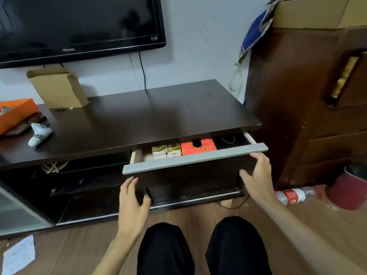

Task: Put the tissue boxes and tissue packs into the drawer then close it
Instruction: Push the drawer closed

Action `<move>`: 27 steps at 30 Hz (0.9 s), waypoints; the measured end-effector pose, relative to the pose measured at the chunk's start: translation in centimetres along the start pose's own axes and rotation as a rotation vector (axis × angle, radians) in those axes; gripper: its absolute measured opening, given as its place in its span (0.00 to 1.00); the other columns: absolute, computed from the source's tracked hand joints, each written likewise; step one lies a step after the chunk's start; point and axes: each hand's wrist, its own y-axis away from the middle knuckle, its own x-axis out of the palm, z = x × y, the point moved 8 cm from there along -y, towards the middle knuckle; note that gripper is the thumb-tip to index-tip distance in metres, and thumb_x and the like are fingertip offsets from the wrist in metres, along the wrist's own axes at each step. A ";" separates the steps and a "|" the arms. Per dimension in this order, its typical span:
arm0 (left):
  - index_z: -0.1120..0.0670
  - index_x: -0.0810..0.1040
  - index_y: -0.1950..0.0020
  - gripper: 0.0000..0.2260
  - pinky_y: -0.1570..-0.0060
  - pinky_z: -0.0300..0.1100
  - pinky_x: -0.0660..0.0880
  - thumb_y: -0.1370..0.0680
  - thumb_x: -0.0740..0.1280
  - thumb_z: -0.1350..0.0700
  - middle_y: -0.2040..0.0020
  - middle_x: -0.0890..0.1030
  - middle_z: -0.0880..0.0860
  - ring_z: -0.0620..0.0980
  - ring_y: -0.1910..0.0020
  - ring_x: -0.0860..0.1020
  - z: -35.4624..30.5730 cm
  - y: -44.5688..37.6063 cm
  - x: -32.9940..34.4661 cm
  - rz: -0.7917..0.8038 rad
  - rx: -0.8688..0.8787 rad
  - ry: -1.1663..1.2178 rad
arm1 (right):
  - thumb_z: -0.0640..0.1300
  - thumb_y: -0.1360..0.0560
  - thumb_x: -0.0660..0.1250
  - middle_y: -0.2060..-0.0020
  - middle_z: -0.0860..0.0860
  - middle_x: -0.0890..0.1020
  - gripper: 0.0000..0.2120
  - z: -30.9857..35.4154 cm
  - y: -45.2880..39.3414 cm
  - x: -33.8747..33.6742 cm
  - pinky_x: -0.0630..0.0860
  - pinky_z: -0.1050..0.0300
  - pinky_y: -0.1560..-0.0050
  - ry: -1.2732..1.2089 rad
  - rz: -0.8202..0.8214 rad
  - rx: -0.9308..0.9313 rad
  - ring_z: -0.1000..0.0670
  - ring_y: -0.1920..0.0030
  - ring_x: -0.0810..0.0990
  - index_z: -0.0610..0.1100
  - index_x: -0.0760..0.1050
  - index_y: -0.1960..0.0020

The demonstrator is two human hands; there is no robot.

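Against the drawer (190, 175) front (part-open), left hand (132, 199) and right hand (256, 175) spread, gripping nothing.

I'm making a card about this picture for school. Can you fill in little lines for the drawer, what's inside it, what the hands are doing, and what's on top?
drawer: partly open
inside: red tissue box, tissue packs to its left
left hand: open, at the drawer front, holding nothing
right hand: open, by the drawer's right end, holding nothing
on top: cardboard box, orange box
above: TV
task stage: tissues in, drawer not yet shut
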 end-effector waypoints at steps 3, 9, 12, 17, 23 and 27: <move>0.50 0.57 0.21 0.34 0.43 0.45 0.71 0.24 0.68 0.62 0.22 0.50 0.50 0.55 0.37 0.73 -0.6 -1.4 2.1 0.027 -0.045 -0.016 | 0.36 0.23 0.70 0.22 0.43 0.61 0.32 0.4 -0.2 1.5 0.70 0.50 0.29 -0.076 -0.004 0.059 0.43 0.25 0.67 0.40 0.59 0.23; 0.49 0.45 0.19 0.41 0.64 0.41 0.72 0.24 0.68 0.57 0.19 0.38 0.50 0.48 0.60 0.74 0.1 -4.0 4.7 0.069 -0.066 -0.119 | 0.39 0.21 0.68 0.16 0.51 0.48 0.44 -0.4 -1.3 5.3 0.59 0.53 0.25 -0.031 0.023 0.087 0.47 0.17 0.53 0.47 0.43 0.15; 0.52 0.45 0.18 0.41 0.61 0.43 0.72 0.23 0.68 0.57 0.19 0.35 0.53 0.47 0.63 0.76 0.9 -5.7 5.5 0.109 -0.089 -0.181 | 0.40 0.19 0.67 0.16 0.53 0.42 0.42 -0.5 -2.8 7.0 0.58 0.60 0.31 -0.027 0.055 0.098 0.48 0.17 0.51 0.46 0.43 0.15; 0.51 0.47 0.18 0.38 0.49 0.41 0.72 0.21 0.66 0.57 0.20 0.32 0.50 0.57 0.40 0.78 1.3 -9.0 6.4 0.176 -0.092 -0.120 | 0.39 0.20 0.67 0.16 0.52 0.42 0.42 -0.4 -5.9 9.3 0.56 0.41 0.20 -0.044 0.056 0.126 0.45 0.17 0.51 0.46 0.45 0.16; 0.52 0.52 0.18 0.34 0.30 0.46 0.62 0.21 0.65 0.55 0.18 0.44 0.54 0.57 0.21 0.56 2.1 -12.9 6.2 0.327 -0.100 -0.190 | 0.40 0.19 0.68 0.16 0.47 0.51 0.39 -0.4 -9.1 10.2 0.55 0.49 0.22 0.072 0.103 0.104 0.44 0.17 0.50 0.43 0.49 0.16; 0.53 0.72 0.28 0.21 0.35 0.42 0.66 0.21 0.66 0.57 0.27 0.71 0.53 0.54 0.28 0.70 3.2 -12.9 5.1 0.371 -0.063 -0.164 | 0.37 0.20 0.68 0.22 0.48 0.67 0.31 -1.7 -8.6 9.0 0.61 0.54 0.27 -0.022 0.098 0.107 0.46 0.20 0.62 0.44 0.62 0.19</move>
